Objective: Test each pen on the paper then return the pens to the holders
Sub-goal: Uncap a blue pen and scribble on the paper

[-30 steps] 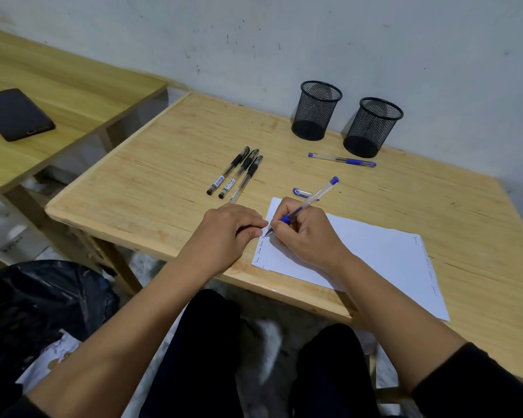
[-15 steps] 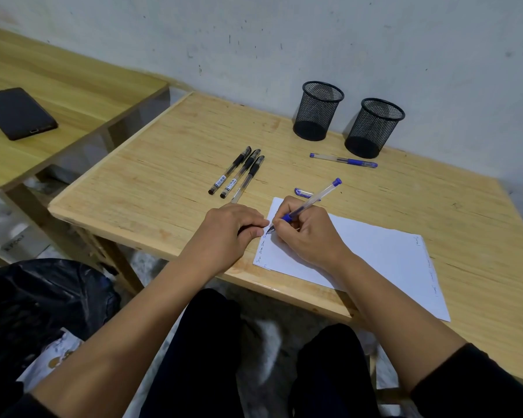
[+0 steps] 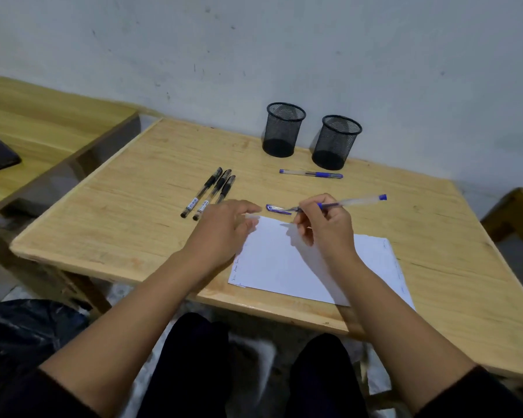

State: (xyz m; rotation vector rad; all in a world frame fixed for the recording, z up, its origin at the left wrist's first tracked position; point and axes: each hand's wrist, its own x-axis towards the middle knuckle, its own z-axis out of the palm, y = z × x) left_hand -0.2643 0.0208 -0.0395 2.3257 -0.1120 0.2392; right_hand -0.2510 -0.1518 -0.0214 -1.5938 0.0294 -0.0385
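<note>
Right hand (image 3: 326,227) pinches uncapped blue-grip clear pen (image 3: 344,203); left hand (image 3: 224,227) relaxed, empty. Risk: small blue cap (image 3: 277,209) between hands gets nudged, rolls off.

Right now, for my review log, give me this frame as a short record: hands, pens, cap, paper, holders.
right hand: holds an uncapped blue pen above the paper, tip pointing left toward the cap
left hand: fingers relaxed, reaching toward the cap, holding nothing
blue cap: lying on the table just beyond the paper's far edge
paper: flat at the near edge, small marks along its left side
black pens: three, side by side, capped
second blue pen: capped, lying before the holders
mesh holders: two, upright by the wall, no pens visible inside
</note>
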